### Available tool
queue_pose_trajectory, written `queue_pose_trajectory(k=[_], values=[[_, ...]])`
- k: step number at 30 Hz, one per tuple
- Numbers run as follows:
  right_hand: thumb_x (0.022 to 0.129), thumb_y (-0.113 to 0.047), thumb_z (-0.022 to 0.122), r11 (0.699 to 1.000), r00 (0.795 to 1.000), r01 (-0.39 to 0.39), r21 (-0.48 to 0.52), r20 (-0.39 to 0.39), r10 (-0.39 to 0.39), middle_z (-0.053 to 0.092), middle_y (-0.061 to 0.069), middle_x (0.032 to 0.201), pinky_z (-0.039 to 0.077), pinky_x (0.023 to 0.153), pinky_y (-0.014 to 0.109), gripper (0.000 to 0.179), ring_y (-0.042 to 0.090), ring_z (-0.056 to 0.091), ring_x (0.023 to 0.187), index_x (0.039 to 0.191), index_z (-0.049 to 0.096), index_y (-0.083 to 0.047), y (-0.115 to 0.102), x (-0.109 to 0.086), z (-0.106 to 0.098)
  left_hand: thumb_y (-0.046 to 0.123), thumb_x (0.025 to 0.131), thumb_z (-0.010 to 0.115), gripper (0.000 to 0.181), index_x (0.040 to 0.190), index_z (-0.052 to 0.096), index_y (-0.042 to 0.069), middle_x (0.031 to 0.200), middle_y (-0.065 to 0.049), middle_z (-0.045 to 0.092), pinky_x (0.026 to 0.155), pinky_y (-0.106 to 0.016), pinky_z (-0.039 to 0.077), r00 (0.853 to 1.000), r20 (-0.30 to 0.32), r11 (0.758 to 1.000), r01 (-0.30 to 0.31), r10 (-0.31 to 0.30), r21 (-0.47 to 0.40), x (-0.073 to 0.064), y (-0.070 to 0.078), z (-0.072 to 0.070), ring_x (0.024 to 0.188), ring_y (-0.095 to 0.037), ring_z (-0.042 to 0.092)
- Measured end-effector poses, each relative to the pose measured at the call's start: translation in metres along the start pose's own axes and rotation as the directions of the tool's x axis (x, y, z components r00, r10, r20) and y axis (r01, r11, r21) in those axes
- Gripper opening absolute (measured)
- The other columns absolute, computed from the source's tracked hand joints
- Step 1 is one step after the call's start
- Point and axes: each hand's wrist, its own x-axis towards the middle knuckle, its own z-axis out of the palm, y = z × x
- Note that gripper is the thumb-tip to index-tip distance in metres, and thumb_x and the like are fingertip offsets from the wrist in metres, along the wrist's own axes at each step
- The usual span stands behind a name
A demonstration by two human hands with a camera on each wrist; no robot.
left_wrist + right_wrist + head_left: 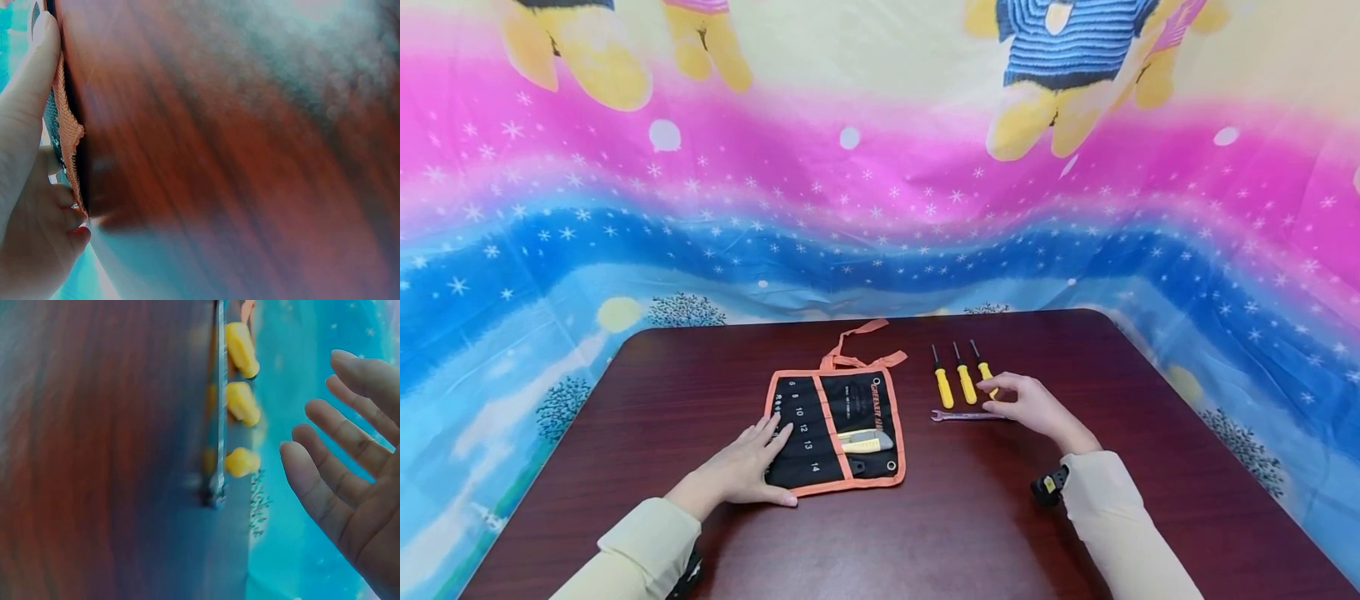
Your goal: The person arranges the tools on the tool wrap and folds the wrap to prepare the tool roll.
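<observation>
A black tool pouch (850, 400) with orange trim lies unrolled on the table, a yellow-and-grey utility knife (865, 441) in one of its pockets. My left hand (737, 467) rests on its left side, fingers spread over the numbered slots, thumb by the near edge; the left wrist view has the orange trim (74, 128) beside the thumb. My right hand (1033, 410) hovers over the right end of a metal wrench (962, 415), fingers apart and holding nothing in the right wrist view. Beyond the wrench lie three yellow-handled screwdrivers (966, 385), the rightmost partly behind my fingers.
Orange ties (850, 360) trail from the pouch's far edge. The dark red-brown table (940, 542) ends at a patterned cloth backdrop (880, 183) on the far side and both sides.
</observation>
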Motion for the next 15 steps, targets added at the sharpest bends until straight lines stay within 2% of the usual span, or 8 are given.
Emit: queue_pose_trajectory(k=[6,15], values=[[0.083,-0.018,0.069,0.998,0.998,-0.053,0.013,0.024,0.053,0.059,0.014,0.107,0.050,0.060,0.030,0.036,0.023,0.054,0.083,0.116,0.063,-0.002,0.014,-0.003,0.002,0.071,0.066,0.062,0.110,0.143,0.028,0.000,0.147,-0.026,0.017,0.104,-0.050,0.020,1.000,0.000,1.000,-0.002,0.002,-0.004,0.000,0.000,0.000,0.134,-0.039,0.014],[0.084,-0.015,0.068,0.994,0.992,-0.112,-0.003,0.058,0.112,0.057,0.012,0.100,0.048,0.056,0.031,0.031,0.019,0.052,0.067,0.112,0.064,-0.002,0.028,-0.005,0.006,0.072,0.066,0.061,0.111,0.143,0.028,0.000,0.147,-0.025,0.017,0.104,-0.050,0.021,1.000,-0.001,1.000,-0.006,0.006,0.003,0.002,-0.002,0.001,0.134,-0.039,0.015]])
